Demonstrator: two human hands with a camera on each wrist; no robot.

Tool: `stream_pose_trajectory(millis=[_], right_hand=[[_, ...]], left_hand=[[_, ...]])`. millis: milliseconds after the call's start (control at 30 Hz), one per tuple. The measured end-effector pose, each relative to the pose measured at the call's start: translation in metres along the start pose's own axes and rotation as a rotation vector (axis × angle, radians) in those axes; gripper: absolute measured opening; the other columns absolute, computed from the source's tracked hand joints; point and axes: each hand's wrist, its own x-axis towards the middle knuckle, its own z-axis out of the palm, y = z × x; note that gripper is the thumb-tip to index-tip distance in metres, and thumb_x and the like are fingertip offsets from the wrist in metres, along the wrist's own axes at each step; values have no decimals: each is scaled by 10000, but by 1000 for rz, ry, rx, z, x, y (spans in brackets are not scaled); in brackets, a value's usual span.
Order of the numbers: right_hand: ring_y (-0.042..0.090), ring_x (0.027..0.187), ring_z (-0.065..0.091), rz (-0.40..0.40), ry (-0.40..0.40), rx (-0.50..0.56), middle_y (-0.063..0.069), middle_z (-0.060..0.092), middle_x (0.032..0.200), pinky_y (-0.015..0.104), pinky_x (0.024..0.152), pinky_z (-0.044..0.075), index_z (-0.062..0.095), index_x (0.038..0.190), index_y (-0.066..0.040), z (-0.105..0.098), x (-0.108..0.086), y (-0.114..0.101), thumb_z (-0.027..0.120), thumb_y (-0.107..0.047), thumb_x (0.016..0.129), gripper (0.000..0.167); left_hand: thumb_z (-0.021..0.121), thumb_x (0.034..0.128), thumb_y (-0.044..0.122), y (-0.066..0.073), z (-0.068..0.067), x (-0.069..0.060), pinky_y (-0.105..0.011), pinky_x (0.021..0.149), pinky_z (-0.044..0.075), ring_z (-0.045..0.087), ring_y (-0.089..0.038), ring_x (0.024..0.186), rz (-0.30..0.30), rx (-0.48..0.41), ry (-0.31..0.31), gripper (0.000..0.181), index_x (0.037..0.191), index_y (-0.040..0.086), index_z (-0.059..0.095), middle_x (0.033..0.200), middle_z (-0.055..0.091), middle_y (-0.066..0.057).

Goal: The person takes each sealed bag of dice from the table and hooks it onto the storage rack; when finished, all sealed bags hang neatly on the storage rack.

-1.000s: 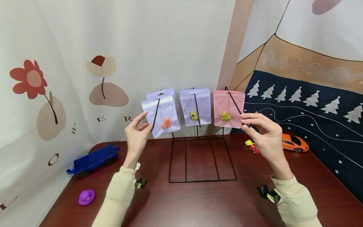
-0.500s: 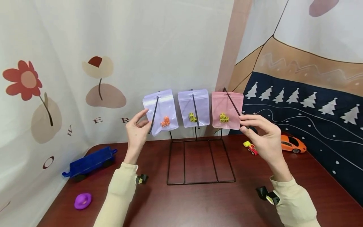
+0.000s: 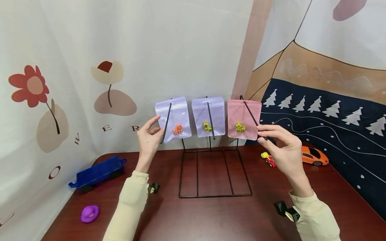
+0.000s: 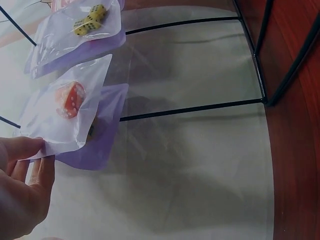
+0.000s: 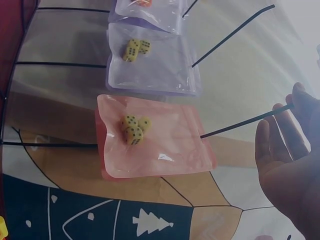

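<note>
In the head view, my left hand (image 3: 148, 142) pinches the lower left edge of a purple zip bag (image 3: 182, 115) holding orange dice (image 3: 178, 129). This bag hangs on the left hook, in front of another purple bag (image 4: 107, 145), which shows behind it in the left wrist view. My right hand (image 3: 283, 149) pinches the tip of the right hook rod (image 3: 251, 113). A pink zip bag (image 3: 235, 117) with yellow dice hangs on that rod, apart from my fingers. Between them, a purple bag (image 3: 199, 115) with yellow dice hangs on the middle hook.
A black wire rack (image 3: 215, 196) stands on the dark red table (image 3: 211, 221). On the left lie a blue toy trailer (image 3: 99, 172) and a purple toy hat (image 3: 89, 213). An orange toy car (image 3: 313, 155) and a small red-yellow toy (image 3: 268, 159) stand at right. Printed curtains hang behind.
My left hand has pushed the orange-dice bag back and up along its hook, so it covers the bag behind it in the head view. My right hand stays on its rod tip.
</note>
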Motion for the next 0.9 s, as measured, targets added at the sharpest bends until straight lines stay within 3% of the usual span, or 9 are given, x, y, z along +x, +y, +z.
stream_pose_trajectory(millis=[200,400,500,633,800,900], right_hand=[[257,1002,591,-3,-3,24,220,646,1045,224,855,506,639,918,203,-3,1,-2,628,246,762,163],[262,1005,589,0,-15,38,226,643,1048,230,881,495,638,917,203,-3,3,-3,620,257,758,169],[271,1012,586,-6,-29,50,233,640,1047,236,890,491,643,919,198,-1,5,-1,625,252,758,171],[273,1026,586,-18,-44,55,250,636,1038,241,894,490,647,918,191,1,7,2,640,233,763,161],[247,1015,596,-33,-48,12,284,623,1016,220,864,502,659,914,173,1,8,0,651,221,763,159],[215,983,595,-37,-46,-59,279,621,1014,193,824,508,668,935,158,-1,7,0,661,219,755,191]], left_hand=[[637,777,-169,4,3,-1,-180,579,541,677,-176,726,27,21,17,448,1211,-64,607,1035,631,-302],[631,782,-170,1,2,0,-179,654,544,662,-174,767,95,66,26,460,1228,-68,591,1169,612,-226],[632,785,-172,1,-1,0,-177,663,542,656,-244,793,124,81,37,455,1228,-76,585,1168,604,-236],[657,785,-160,-1,-6,0,-192,688,548,646,-337,834,96,69,70,449,1220,-68,593,1157,607,-225],[671,784,-152,-5,-6,0,-241,757,553,639,-362,921,32,52,93,459,1227,-67,586,1154,615,-203],[664,792,-147,-8,-6,0,-253,784,548,633,-379,953,43,62,94,448,1226,-80,578,1148,616,-225]])
